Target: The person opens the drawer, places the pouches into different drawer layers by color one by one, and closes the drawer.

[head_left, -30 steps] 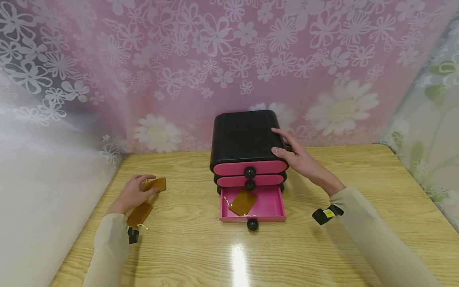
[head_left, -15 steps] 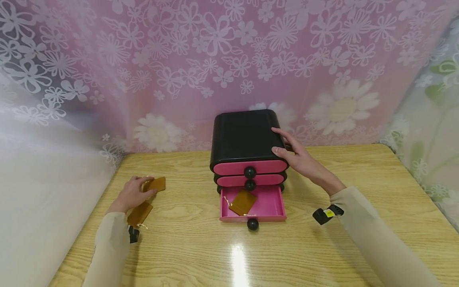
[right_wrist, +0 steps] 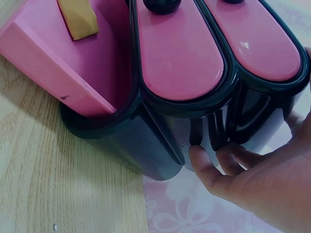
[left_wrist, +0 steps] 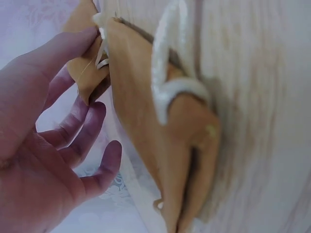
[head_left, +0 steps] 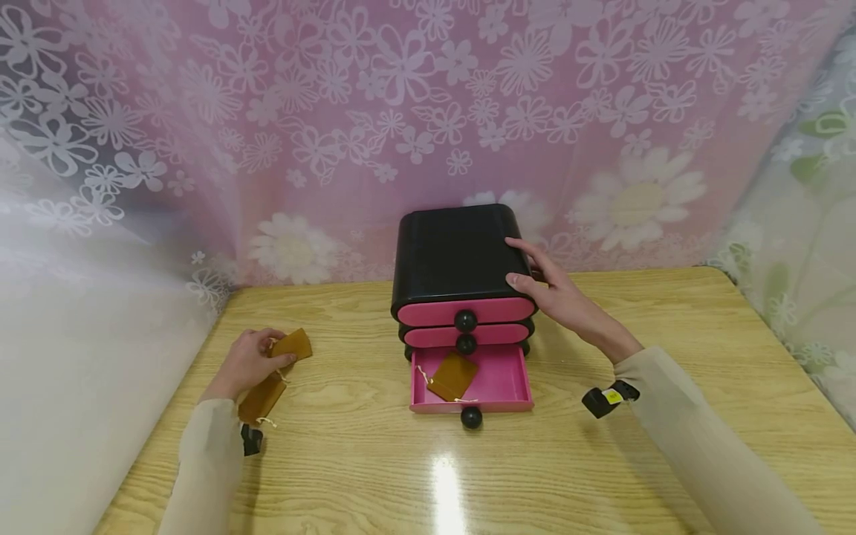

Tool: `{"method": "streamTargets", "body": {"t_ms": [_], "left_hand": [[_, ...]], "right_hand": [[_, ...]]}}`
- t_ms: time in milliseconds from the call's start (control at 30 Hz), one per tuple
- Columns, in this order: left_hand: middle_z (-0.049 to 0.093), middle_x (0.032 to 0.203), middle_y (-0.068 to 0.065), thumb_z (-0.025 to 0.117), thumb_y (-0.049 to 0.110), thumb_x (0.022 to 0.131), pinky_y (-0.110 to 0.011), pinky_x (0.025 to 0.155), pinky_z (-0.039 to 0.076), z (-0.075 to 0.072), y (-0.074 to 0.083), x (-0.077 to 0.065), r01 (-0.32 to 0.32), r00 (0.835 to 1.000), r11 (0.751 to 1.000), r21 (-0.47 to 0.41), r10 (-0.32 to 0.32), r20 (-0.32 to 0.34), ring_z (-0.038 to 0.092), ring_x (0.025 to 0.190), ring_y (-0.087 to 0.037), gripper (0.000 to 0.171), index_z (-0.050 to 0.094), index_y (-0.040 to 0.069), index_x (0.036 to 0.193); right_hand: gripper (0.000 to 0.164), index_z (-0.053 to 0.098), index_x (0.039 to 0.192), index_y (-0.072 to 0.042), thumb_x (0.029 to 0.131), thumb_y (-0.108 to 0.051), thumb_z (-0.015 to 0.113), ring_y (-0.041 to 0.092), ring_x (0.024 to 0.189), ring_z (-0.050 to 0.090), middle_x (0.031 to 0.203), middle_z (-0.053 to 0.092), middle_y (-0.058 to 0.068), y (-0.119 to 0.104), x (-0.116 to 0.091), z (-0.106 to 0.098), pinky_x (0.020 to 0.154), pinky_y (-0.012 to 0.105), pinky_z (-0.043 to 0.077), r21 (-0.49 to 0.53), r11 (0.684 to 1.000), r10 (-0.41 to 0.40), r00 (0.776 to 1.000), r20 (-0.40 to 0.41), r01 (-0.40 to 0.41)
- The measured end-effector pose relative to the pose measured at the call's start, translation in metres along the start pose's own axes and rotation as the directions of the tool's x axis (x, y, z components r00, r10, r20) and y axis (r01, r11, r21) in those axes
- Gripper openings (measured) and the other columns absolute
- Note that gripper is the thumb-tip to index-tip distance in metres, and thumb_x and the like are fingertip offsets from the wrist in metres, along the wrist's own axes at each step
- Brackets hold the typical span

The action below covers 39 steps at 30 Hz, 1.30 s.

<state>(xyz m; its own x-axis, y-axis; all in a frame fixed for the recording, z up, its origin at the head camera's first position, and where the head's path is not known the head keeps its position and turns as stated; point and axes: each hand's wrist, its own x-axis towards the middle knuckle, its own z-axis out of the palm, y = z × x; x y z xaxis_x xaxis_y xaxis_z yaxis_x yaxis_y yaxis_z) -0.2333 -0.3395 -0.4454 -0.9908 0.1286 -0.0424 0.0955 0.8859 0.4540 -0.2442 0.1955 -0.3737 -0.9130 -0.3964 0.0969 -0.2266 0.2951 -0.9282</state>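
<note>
My left hand (head_left: 249, 364) pinches a small brown drawstring pouch (head_left: 294, 343) near its corded end, between thumb and fingers. A second brown pouch (head_left: 261, 399) lies on the table just beside that hand; in the left wrist view this nearer pouch (left_wrist: 141, 97) fills the middle, its white cord looped on top. My right hand (head_left: 565, 297) rests against the right side of a black drawer unit (head_left: 461, 256), thumb and a finger on its top edge. Its bottom pink drawer (head_left: 501, 375) is pulled out, and another brown pouch (head_left: 452, 377) lies inside.
The upper two pink drawers (head_left: 428, 312) are closed, each with a round black knob. The wooden table (head_left: 348, 461) ends at a pink floral curtain (head_left: 321, 163) behind the unit. A pale sheet (head_left: 80, 371) hangs along the left edge.
The pouch in my left hand has tilted and lifted slightly, and its cord now shows below the fingers. My right hand and the drawer unit stay in place.
</note>
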Motion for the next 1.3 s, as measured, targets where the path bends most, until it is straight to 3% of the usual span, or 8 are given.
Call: {"method": "streamTargets", "body": {"t_ms": [233,433,733,1000,1100,1300], "left_hand": [[0.067,0.114,-0.025,0.074,0.033,0.095,-0.055,0.087,0.051,0.001,0.001,0.0,-0.023,0.998,1.0,-0.013,0.022,-0.056,0.062,0.103,-0.038,0.046,0.066,0.001,0.127],[0.067,0.115,-0.023,0.07,0.025,0.098,-0.054,0.085,0.056,0.001,0.01,-0.001,-0.074,0.992,0.995,-0.069,0.066,-0.108,0.068,0.102,-0.039,0.032,0.068,0.005,0.124],[0.071,0.104,-0.014,0.067,0.02,0.1,-0.041,0.077,0.057,0.001,0.027,-0.001,-0.139,0.979,0.983,-0.116,0.12,-0.162,0.071,0.093,-0.031,0.021,0.068,0.009,0.118],[0.071,0.098,-0.008,0.068,0.019,0.099,-0.03,0.079,0.056,0.0,0.043,-0.003,-0.168,0.971,0.977,-0.133,0.141,-0.193,0.07,0.092,-0.025,0.014,0.069,0.012,0.112],[0.072,0.096,-0.007,0.07,0.016,0.098,-0.024,0.078,0.055,0.001,0.048,-0.005,-0.206,0.962,0.968,-0.145,0.172,-0.214,0.07,0.09,-0.023,0.012,0.069,0.011,0.109],[0.074,0.095,-0.004,0.071,0.016,0.097,-0.025,0.079,0.057,-0.001,0.06,-0.011,-0.242,0.955,0.957,-0.159,0.205,-0.214,0.071,0.089,-0.018,0.011,0.07,0.012,0.107]], "right_hand": [[0.062,0.02,0.164,-0.033,0.109,-0.031,0.047,0.038,0.145,0.038,0.161,0.032,0.019,0.001,0.0,0.0,0.113,0.06,0.037,0.001,1.0,-0.002,1.0,0.001,0.002],[0.062,0.019,0.164,-0.033,0.109,-0.031,0.047,0.039,0.145,0.037,0.162,0.031,0.02,0.001,0.0,0.0,0.113,0.062,0.036,-0.005,1.0,-0.002,1.0,-0.003,0.002],[0.062,0.02,0.164,-0.033,0.108,-0.031,0.047,0.04,0.146,0.037,0.161,0.032,0.02,0.002,0.001,0.0,0.113,0.062,0.036,-0.014,1.0,-0.007,1.0,-0.005,0.007],[0.062,0.019,0.164,-0.034,0.109,-0.031,0.047,0.039,0.145,0.037,0.161,0.031,0.02,0.002,0.0,0.0,0.112,0.061,0.037,-0.012,1.0,-0.007,1.0,-0.006,0.007],[0.062,0.019,0.164,-0.034,0.109,-0.031,0.046,0.039,0.146,0.037,0.162,0.03,0.02,0.002,0.0,0.0,0.112,0.061,0.037,-0.013,1.0,-0.008,1.0,-0.005,0.008],[0.062,0.019,0.164,-0.034,0.108,-0.031,0.047,0.04,0.146,0.036,0.163,0.029,0.02,0.003,-0.001,0.001,0.113,0.062,0.037,-0.017,1.0,-0.009,1.0,-0.008,0.009]]}}
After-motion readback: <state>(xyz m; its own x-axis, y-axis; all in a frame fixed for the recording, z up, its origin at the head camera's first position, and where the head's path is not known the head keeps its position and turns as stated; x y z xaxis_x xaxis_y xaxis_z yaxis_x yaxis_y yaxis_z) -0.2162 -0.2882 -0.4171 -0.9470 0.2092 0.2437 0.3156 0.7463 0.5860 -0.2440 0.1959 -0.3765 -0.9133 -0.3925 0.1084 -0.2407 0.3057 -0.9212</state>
